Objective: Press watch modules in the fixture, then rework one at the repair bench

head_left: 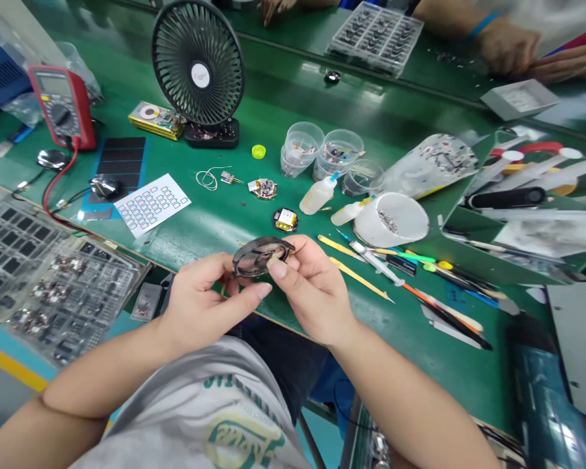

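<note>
Between my two hands is a dark, round, shallow casing, tilted and held just above the table's front edge. My left hand grips its left side, with the thumb stretched along the near side. On the right rim, my right hand pinches it between thumb and fingers. The fingertips hide part of the casing's inside. Just beyond it on the green table lies a small round module with a battery. Farther back are a round circuit assembly, a small component with leads and a coiled white wire.
A black fan and a red multimeter stand at the back left. Clear cups, glue bottles and a white tub stand right of centre. Tweezers and tools lie at right. Component trays sit left. A co-worker's hands are opposite.
</note>
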A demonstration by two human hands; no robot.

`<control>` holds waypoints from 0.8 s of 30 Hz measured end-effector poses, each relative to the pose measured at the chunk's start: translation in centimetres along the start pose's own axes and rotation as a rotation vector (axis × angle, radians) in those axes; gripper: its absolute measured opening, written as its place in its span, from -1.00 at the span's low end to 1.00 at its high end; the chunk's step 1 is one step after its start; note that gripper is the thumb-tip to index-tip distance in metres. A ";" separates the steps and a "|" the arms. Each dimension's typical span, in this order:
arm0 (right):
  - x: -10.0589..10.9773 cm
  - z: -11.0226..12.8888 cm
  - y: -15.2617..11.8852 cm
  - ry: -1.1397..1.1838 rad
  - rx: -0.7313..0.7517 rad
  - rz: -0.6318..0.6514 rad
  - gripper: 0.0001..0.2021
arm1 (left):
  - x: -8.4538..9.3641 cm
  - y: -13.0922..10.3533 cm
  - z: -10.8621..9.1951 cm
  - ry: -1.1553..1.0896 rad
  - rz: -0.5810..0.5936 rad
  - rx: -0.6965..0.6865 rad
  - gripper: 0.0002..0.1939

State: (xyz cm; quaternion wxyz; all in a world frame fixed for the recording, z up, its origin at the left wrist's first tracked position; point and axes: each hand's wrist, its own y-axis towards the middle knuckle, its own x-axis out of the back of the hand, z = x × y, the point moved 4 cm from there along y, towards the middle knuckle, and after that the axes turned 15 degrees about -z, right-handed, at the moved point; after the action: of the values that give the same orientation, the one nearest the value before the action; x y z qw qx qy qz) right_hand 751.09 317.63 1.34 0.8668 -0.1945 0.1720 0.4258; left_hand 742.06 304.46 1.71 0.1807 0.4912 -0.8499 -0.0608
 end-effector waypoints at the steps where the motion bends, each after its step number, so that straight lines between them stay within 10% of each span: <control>1: -0.1 0.0 -0.1 -0.008 0.001 0.000 -0.66 | -0.1 0.0 0.0 -0.026 0.012 0.034 -0.84; 24: -0.2 0.0 -0.1 0.022 0.000 -0.022 -0.65 | -0.8 -0.1 0.1 -0.164 0.083 0.177 -0.82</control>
State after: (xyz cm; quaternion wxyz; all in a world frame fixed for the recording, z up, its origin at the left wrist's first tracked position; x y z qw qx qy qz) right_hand 751.09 317.44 1.42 0.8694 -0.2009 0.1793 0.4143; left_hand 742.42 305.07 1.40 0.0687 0.4628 -0.8836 -0.0181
